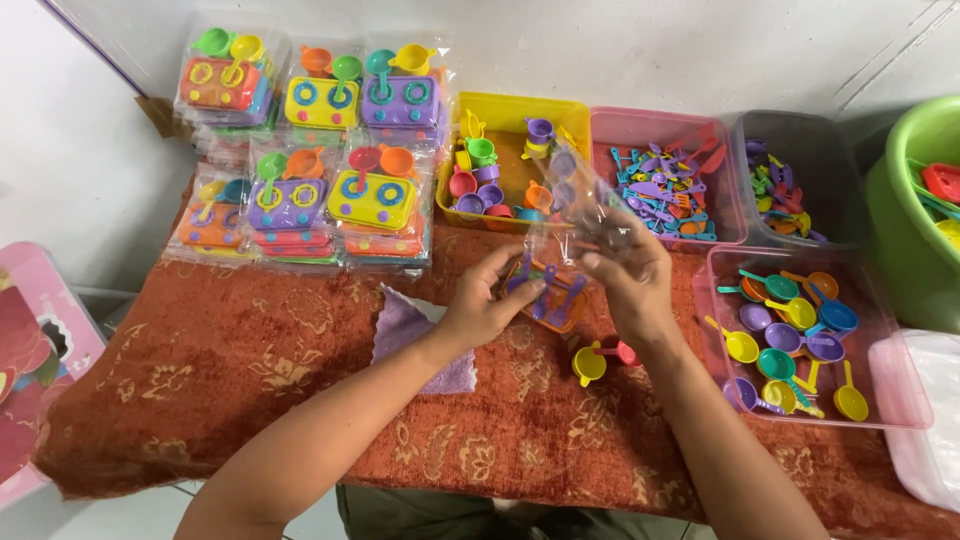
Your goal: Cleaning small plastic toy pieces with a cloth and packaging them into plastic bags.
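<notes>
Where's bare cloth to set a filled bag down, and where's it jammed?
Free: the red cloth left of the left hand, below the packed toy sets and beside the purple rag; also the front strip near the forearms. Crowded: the back row of bins, and the pan tray with two loose pans by the right hand.

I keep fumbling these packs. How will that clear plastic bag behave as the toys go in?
The clear plastic bag looks thin and crinkled, so probably floppy and light. Its glossy film may slip between the left hand and right hand, sagging around the orange toy stove.
</notes>
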